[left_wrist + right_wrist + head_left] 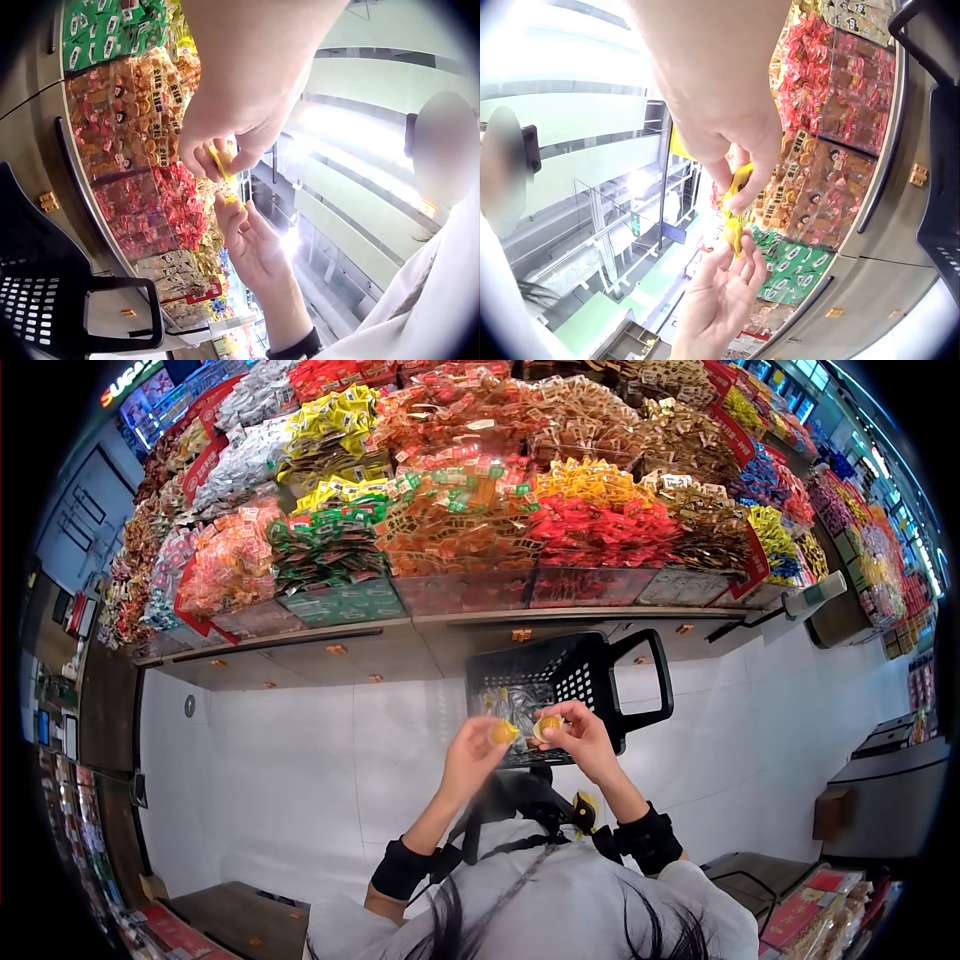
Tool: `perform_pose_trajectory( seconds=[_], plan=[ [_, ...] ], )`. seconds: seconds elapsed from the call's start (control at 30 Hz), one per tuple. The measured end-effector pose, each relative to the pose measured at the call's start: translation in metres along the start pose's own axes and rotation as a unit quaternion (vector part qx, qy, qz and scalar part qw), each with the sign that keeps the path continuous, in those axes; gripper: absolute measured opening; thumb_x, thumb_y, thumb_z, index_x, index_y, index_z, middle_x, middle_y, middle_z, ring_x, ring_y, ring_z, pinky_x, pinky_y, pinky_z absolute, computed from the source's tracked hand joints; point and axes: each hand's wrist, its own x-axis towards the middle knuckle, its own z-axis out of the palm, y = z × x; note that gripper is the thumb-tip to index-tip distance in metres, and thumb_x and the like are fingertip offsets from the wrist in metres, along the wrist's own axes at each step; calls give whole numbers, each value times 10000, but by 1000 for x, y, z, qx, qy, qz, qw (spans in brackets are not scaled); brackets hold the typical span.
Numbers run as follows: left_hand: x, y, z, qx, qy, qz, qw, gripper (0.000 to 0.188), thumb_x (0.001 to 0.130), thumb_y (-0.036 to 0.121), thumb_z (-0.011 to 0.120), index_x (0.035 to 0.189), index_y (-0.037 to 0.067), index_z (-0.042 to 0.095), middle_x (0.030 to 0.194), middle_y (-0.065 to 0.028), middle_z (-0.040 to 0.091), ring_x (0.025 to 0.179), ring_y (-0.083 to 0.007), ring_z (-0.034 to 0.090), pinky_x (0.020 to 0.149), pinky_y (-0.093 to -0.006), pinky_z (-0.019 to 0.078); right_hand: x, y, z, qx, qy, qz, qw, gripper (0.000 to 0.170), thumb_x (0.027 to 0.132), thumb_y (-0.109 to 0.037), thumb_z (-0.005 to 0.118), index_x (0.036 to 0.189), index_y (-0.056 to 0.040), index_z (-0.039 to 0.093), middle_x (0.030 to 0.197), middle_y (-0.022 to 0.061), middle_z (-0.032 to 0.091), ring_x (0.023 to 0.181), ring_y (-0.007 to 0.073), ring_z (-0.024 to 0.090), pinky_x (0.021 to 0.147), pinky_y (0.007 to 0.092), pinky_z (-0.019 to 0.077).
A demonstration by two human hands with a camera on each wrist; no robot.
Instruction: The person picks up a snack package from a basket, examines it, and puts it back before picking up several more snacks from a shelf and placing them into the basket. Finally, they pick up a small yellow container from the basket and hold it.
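Observation:
In the head view my left hand (474,755) pinches a small yellow-wrapped piece (503,732), and my right hand (585,742) pinches a second yellow piece (548,727). Both hands are held over the black basket (640,690), a short gap apart. Yellow wrapper (220,163) shows between the left thumb and fingers in the left wrist view, with the right hand (259,251) just below it. From the right wrist, the right hand pinches a yellow wrapper (741,180), close to the yellow piece in the left hand (724,296); whether they touch is unclear.
Clear bags (515,705) lie inside the basket. Behind it stands a long counter (400,650) with bins of wrapped snacks (460,510). White tiled floor (290,760) surrounds the basket, and more shelves with goods (820,900) are at the lower right.

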Motion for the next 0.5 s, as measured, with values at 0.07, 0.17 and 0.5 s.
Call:
perform_pose_trajectory(
  seconds=[0.07,0.17,0.5],
  plan=[
    [0,-1,6,1,-7,-6,1000,332,777,-23,580,1080,21,452,1041,-54,531,995,-131,517,860,-262,409,-8,1,-3,5,8,8,1000,231,795,40,551,1016,14,487,1073,138,536,843,205,612,730,266,518],
    [7,-3,19,18,-23,0,1000,323,773,-17,585,1069,16,461,1043,-53,524,1005,-140,512,871,-265,398,-16,2,-12,26,16,15,999,238,795,54,542,1024,13,495,1089,136,534,839,187,610,734,263,517],
    [9,-13,69,15,-58,19,998,342,759,-15,612,1075,10,482,1044,-54,545,980,-123,523,846,-248,413,-62,-29,-50,9,26,6,1000,287,776,55,561,1051,24,488,1053,104,565,888,163,587,779,274,492]
  ],
)
